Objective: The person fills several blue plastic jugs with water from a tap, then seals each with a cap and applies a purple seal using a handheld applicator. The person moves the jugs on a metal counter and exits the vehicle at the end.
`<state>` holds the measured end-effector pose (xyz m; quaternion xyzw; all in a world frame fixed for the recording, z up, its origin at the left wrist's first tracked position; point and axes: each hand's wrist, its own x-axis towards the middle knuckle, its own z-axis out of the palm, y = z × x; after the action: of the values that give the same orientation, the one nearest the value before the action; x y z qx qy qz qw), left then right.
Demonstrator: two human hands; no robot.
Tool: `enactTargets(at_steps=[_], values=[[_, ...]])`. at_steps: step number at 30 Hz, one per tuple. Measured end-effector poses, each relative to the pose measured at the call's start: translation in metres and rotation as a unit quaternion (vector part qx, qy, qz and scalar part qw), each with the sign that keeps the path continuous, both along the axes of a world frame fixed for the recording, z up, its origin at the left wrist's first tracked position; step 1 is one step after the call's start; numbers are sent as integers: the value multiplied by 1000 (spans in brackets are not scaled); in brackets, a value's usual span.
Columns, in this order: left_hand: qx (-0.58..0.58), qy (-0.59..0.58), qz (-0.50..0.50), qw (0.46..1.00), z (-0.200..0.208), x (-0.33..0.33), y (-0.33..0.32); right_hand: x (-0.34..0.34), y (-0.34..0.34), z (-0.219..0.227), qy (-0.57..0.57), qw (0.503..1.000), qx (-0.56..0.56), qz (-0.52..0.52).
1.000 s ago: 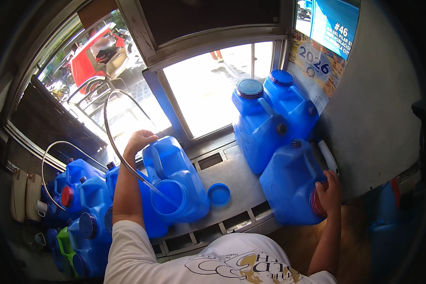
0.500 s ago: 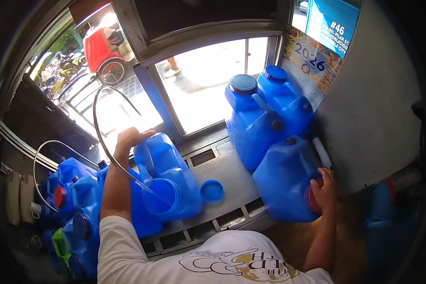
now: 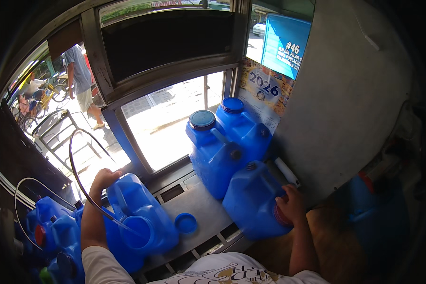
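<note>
An uncapped blue water jug (image 3: 151, 208) lies tilted with its wide mouth toward me, and a thin clear hose (image 3: 87, 191) runs into that mouth. My left hand (image 3: 108, 178) is closed over the jug's far upper edge. A loose blue cap (image 3: 186, 223) lies on the metal counter beside it. To the right, another blue jug (image 3: 251, 203) lies with its red screw cap (image 3: 282, 215) facing me. My right hand (image 3: 292, 202) curls its fingers round this cap. Part of the cap is hidden beneath the hand.
Two capped blue jugs (image 3: 213, 151) stand behind the right-hand jug, by the window. Several more jugs (image 3: 52, 222) crowd the left side, with a second hose (image 3: 17, 189) there. The metal counter (image 3: 199, 206) has slots along its edges. Outside, a person (image 3: 80, 78) walks past.
My view has swung right and up, so the counter things sit lower and further left. Both hands keep their places on the jug and cap. A passer-by outside now shows more fully.
</note>
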<state>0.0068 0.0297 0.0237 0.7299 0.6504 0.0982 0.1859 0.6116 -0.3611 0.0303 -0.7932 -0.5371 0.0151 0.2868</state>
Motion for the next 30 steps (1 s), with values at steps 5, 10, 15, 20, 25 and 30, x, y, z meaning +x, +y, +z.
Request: enactTargets(at_steps=[5, 10, 15, 20, 25, 30], values=[[-35, -122, -7, 992, -14, -10, 7, -1, 0, -4, -13, 1000, 17, -2], [-31, -86, -19, 996, -14, -10, 7, -2, -3, -5, -16, 1000, 13, -3], [9, 3, 11, 1000, 10, 5, -18, -10, -4, 10, -18, 1000, -7, -19], [143, -28, -21, 989, 7, -18, -60, -12, -8, 18, -24, 999, -29, -11], [211, -58, 52, 974, -11, -84, -133, -9, -21, 19, -57, 998, -34, 24], [244, 18, 162, 956, -21, -125, -260, -4, -22, 15, -82, 989, -26, 117]])
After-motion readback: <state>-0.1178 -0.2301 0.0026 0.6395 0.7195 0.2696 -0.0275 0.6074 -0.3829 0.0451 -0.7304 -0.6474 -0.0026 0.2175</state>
